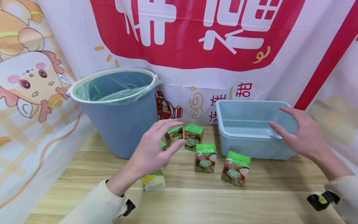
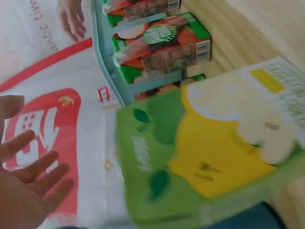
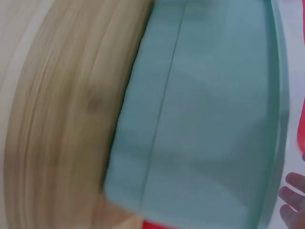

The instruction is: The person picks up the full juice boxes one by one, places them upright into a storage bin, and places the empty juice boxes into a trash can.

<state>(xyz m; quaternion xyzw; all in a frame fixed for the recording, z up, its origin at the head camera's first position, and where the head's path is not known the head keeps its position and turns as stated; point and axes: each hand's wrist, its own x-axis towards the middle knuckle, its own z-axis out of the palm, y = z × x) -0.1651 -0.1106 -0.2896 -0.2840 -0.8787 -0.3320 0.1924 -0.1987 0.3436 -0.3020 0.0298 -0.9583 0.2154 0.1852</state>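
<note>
My left hand [image 1: 152, 151] hangs above the cluster of small green-topped drink cartons, fingers spread and holding nothing. Below its wrist stands a yellow-and-green carton with a lemon picture [image 2: 224, 138], partly covered in the head view. Two brown cartons, one of them [image 1: 193, 137] beside the fingertips, stand farther back, and another carton is mostly hidden behind the hand. Two red-brown cartons, a middle one [image 1: 205, 158] and a tilted-looking one [image 1: 236, 168], stand to the right. Over the right end of a light blue plastic bin [image 1: 251, 146], my right hand [image 1: 303, 132] has its thumb and fingers apart.
A tall blue trash can [image 1: 126, 124] lined with a clear bag stands at the back left. Behind everything hangs a red and white printed cloth [image 1: 184, 74]. The wooden table [image 1: 195, 205] extends toward me.
</note>
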